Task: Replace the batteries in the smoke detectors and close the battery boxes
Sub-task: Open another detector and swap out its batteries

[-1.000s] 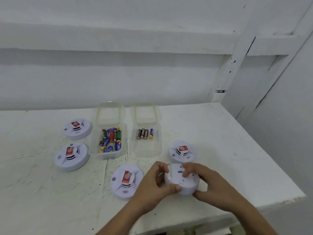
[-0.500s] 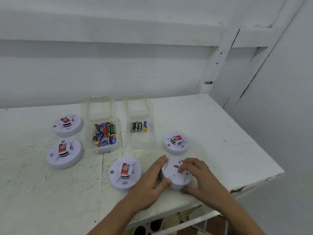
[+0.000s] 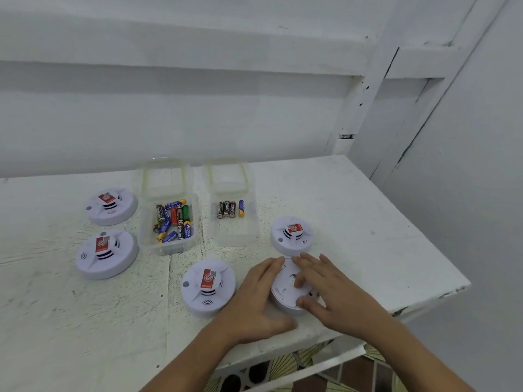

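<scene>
a flipped detector (image 3: pixel 285 290) lies back-up on the desk (image 3: pixel 353 222), near the front edge, between both hands; the left hand (image 3: pixel 259 295) cups its left side, fingers curled round the rim; the right hand (image 3: pixel 332 290) lies over the back, fingers spread and straight, thumb at the near rim; a second detector (image 3: pixel 293 236) sits just behind it; a third detector (image 3: pixel 208 287) sits just left of the left hand; two far detectors (image 3: pixel 106 254) lie well to the left; behind, the left box (image 3: pixel 169 247) holds heaped batteries (image 3: pixel 174 220); the right box (image 3: pixel 235 236) holds a row of four (image 3: pixel 230 209); both lids are open.
</scene>
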